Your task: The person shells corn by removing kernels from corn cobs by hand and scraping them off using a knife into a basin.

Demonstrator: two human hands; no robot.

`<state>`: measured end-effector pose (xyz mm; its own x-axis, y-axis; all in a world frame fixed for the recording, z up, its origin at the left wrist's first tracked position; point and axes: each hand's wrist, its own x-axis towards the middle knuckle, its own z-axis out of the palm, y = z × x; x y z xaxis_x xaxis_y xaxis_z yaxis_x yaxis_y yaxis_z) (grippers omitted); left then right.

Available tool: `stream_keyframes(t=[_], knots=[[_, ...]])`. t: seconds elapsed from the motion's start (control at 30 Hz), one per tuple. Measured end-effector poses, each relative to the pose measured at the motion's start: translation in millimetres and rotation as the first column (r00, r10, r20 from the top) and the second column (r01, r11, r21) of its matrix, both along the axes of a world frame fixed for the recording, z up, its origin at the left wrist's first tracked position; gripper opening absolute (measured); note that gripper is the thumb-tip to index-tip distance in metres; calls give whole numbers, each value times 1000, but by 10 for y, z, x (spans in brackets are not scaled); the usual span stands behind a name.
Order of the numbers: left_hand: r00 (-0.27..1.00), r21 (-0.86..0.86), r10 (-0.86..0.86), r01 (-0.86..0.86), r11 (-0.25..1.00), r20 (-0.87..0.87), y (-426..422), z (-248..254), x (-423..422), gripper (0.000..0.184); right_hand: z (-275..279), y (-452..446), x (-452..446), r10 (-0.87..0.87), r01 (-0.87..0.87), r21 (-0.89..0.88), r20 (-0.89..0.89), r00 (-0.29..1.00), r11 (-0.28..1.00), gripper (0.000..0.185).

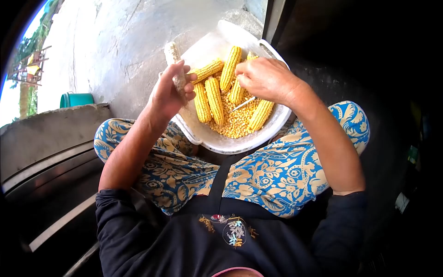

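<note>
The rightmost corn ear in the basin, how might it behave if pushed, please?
The ear would probably stay stiff, being a thick, whole cob. Its rounded sides suggest rolling, though the loose kernels around it may shift and slow it.

We're up on the wearer's head, looking forward and steeply down, over the black shirt [184, 240] and floral-print lap [277, 177], to the white basin [234, 150] close beyond; teal container [77, 100] farther off, right edge perhaps just shadow.
</note>
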<state>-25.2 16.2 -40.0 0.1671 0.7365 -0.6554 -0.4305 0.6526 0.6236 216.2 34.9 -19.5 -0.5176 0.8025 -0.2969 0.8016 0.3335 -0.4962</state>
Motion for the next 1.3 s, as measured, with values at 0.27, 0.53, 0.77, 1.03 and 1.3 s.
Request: stream_keyframes(t=[0.27, 0.53, 0.77, 1.03, 1.3], knots=[[878, -467, -345, 164, 869, -333, -232, -457, 215, 26, 188, 111, 192, -142, 198, 258, -220, 965, 946, 28], [824, 379, -56, 318, 869, -564, 1752, -236, 410, 65, 216, 78, 304, -198, 277, 220, -326, 925, 935, 28], [237, -113, -605, 869, 482, -760, 553, -1658, 1106, 48, 440, 94, 550, -4, 110, 339, -299, 954, 934, 15], [87, 29, -95, 870, 492, -992, -233, -2333, 1622, 48, 332, 70, 487, 28, 143, 457, -348, 937, 878, 18], [90, -29, -359, 949, 312, -929, -349, -1834, 1463, 29, 242, 17, 383, -191, 274, 357, -250, 949, 893, 33]])
